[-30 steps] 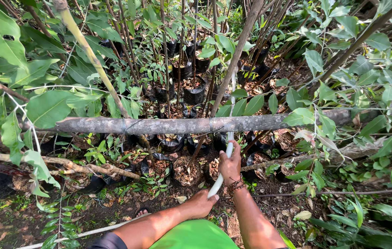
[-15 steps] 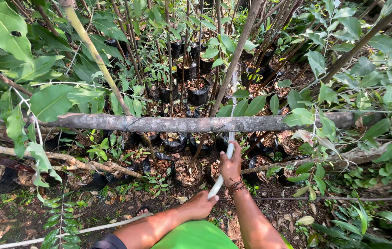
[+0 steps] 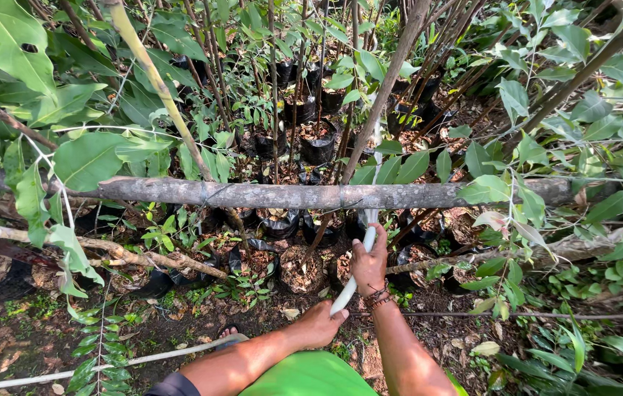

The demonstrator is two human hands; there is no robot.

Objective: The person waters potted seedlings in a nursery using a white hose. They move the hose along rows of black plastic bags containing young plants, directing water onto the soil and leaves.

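My right hand [image 3: 370,258] grips a pale flexible hose [image 3: 361,253] near its upper end, just below a horizontal grey wooden rail [image 3: 275,195]. My left hand [image 3: 321,324] holds the same hose lower down, close to my body. The hose end points under the rail toward black nursery bags [image 3: 299,265] filled with soil and dry leaves. A beaded bracelet sits on my right wrist. The rest of the hose [image 3: 106,364] trails off across the ground to the lower left.
Rows of black potted saplings [image 3: 317,144] with thin stems stand beyond the rail. A slanted trunk [image 3: 388,88] crosses the rail. Leafy branches crowd both sides. A fallen branch [image 3: 113,251] lies at left. The ground is dark soil with dead leaves.
The view has shifted slightly. Both hands stay on the hose in nearly the same spot.
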